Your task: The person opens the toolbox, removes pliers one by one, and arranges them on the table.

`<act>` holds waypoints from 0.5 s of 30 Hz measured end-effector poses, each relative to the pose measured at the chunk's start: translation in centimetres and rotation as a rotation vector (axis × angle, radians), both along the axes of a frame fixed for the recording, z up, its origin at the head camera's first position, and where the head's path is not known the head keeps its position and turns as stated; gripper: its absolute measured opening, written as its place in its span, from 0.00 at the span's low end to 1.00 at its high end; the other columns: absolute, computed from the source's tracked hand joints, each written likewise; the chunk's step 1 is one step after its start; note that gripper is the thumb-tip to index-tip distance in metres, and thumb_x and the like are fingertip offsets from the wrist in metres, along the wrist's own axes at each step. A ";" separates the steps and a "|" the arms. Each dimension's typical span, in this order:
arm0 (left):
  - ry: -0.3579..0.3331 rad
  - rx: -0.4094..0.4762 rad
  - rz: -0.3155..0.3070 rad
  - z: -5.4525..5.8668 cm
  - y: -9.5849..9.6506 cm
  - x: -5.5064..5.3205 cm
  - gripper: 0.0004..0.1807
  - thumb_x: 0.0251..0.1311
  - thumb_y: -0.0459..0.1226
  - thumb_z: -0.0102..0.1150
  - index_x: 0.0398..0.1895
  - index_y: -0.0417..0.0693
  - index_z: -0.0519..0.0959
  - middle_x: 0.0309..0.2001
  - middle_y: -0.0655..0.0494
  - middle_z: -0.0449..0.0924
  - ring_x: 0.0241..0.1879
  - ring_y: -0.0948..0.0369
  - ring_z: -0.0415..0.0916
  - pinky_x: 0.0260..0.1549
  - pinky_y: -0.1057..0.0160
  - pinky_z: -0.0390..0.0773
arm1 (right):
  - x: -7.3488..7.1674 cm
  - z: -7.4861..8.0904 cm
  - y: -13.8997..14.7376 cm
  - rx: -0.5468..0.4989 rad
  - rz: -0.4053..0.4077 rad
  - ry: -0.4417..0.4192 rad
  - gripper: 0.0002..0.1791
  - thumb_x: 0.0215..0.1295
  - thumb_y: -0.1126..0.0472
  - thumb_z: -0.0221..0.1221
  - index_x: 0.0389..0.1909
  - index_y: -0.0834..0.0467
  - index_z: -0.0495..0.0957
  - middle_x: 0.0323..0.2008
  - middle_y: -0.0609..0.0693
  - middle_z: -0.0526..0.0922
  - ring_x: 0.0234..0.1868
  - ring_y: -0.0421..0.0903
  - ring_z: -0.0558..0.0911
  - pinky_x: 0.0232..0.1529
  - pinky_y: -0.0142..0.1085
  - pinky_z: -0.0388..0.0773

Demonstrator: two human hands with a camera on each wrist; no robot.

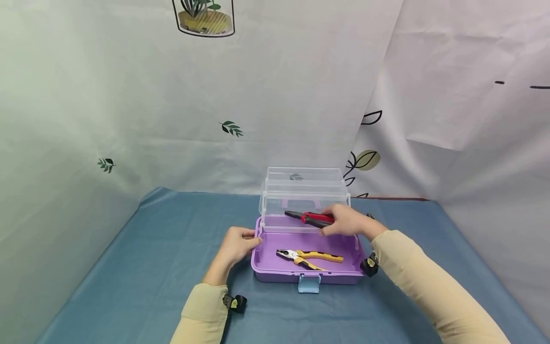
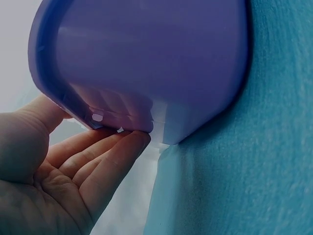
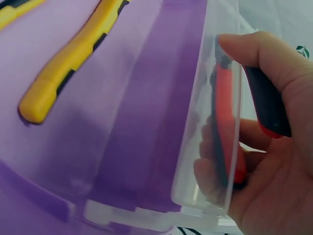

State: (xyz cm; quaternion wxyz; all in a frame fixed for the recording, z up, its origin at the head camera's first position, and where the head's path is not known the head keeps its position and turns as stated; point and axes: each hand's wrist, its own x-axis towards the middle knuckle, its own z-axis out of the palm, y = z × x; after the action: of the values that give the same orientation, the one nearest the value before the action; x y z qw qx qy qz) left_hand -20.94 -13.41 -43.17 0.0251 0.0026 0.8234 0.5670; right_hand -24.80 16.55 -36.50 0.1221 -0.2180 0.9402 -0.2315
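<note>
A purple toolbox [image 1: 275,276] stands open on the cloth, its see-through lid [image 1: 307,174] raised at the back. My left hand [image 1: 235,243] grips the box's left rim; the left wrist view shows the thumb at the rim and fingers [image 2: 115,169] against the outer wall. In my right hand [image 1: 343,220] are pliers with red and black handles [image 1: 320,217], jaws pointing left, over the clear tray [image 1: 275,230]. Through the tray's clear wall in the right wrist view, one red handle [image 3: 224,107] shows. Yellow and black pliers [image 1: 326,256] lie on the box's purple floor.
A light blue latch [image 1: 308,285] hangs down the box's front. Blue cloth [image 1: 172,267] covers the table. Pale curtains with leaf prints [image 1: 231,128] hang behind and on both sides. Small black cameras [image 1: 235,303] are strapped to both wrists.
</note>
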 end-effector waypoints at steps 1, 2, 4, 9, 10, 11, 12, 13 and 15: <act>0.001 0.003 0.002 0.0 0.0 0.0 0.15 0.50 0.29 0.64 0.42 0.30 0.82 0.37 0.37 0.85 0.28 0.56 0.84 0.27 0.60 0.84 | 0.1 -0.1 0.0 -0.008 -0.007 0.008 0.30 0.48 0.52 0.66 0.51 0.64 0.75 0.35 0.51 0.79 0.31 0.43 0.74 0.31 0.34 0.73; 0.001 0.005 0.002 -0.1 0.0 0.0 0.15 0.50 0.29 0.64 0.42 0.30 0.82 0.36 0.37 0.85 0.28 0.56 0.84 0.27 0.60 0.84 | 0.1 -0.2 0.1 -0.014 -0.013 0.024 0.31 0.48 0.51 0.66 0.51 0.64 0.75 0.37 0.52 0.79 0.32 0.44 0.75 0.32 0.34 0.73; -0.002 0.006 0.001 -0.1 0.0 -0.1 0.14 0.50 0.29 0.64 0.42 0.30 0.82 0.36 0.37 0.85 0.29 0.56 0.84 0.27 0.60 0.84 | 0.3 -0.4 0.2 -0.020 -0.023 0.069 0.32 0.48 0.50 0.66 0.51 0.64 0.74 0.40 0.53 0.79 0.35 0.44 0.75 0.35 0.36 0.74; -0.010 0.012 -0.003 -0.2 0.0 -0.3 0.14 0.51 0.29 0.64 0.42 0.31 0.82 0.37 0.37 0.85 0.30 0.56 0.84 0.28 0.61 0.85 | 0.8 -1.0 0.6 -0.044 -0.030 0.159 0.31 0.49 0.49 0.67 0.52 0.61 0.73 0.42 0.52 0.79 0.38 0.44 0.74 0.38 0.37 0.74; -0.011 0.013 -0.003 -0.2 0.0 -0.3 0.14 0.51 0.29 0.64 0.42 0.31 0.82 0.37 0.37 0.85 0.30 0.56 0.84 0.28 0.61 0.85 | 0.9 -1.1 0.7 -0.055 -0.028 0.168 0.31 0.49 0.49 0.67 0.52 0.61 0.73 0.42 0.51 0.80 0.38 0.44 0.74 0.37 0.37 0.74; -0.012 0.014 -0.002 -0.2 0.0 -0.3 0.14 0.51 0.29 0.64 0.42 0.31 0.82 0.37 0.37 0.85 0.30 0.56 0.84 0.28 0.61 0.85 | 1.0 -1.2 0.7 -0.072 -0.029 0.172 0.31 0.48 0.49 0.68 0.52 0.60 0.73 0.41 0.51 0.80 0.37 0.44 0.74 0.36 0.36 0.73; -0.012 0.016 0.000 -0.2 0.0 -0.3 0.14 0.51 0.29 0.64 0.42 0.31 0.82 0.37 0.37 0.85 0.30 0.56 0.84 0.28 0.61 0.85 | 1.2 -1.2 0.8 -0.090 -0.030 0.171 0.31 0.48 0.50 0.68 0.52 0.59 0.73 0.41 0.51 0.80 0.36 0.44 0.74 0.35 0.36 0.73; -0.014 0.019 0.001 -0.3 0.0 -0.3 0.14 0.51 0.29 0.64 0.42 0.31 0.82 0.37 0.37 0.85 0.30 0.56 0.84 0.29 0.61 0.85 | 1.3 -1.2 0.8 -0.106 -0.034 0.169 0.31 0.48 0.50 0.68 0.52 0.59 0.73 0.40 0.51 0.80 0.35 0.44 0.74 0.34 0.36 0.73; -0.016 0.020 0.003 -0.4 0.0 -0.3 0.14 0.51 0.29 0.63 0.42 0.31 0.82 0.37 0.37 0.85 0.30 0.56 0.84 0.28 0.61 0.85 | 1.4 -1.4 1.1 -0.128 -0.049 0.166 0.32 0.48 0.50 0.68 0.54 0.58 0.72 0.40 0.51 0.81 0.33 0.43 0.74 0.33 0.35 0.73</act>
State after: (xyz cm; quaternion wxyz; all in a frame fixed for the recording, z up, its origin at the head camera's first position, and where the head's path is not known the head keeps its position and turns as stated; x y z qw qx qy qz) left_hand -21.29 -13.42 -43.55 0.0311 -0.0029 0.8176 0.5750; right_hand -23.36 17.61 -37.85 0.0239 -0.2206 0.9354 -0.2752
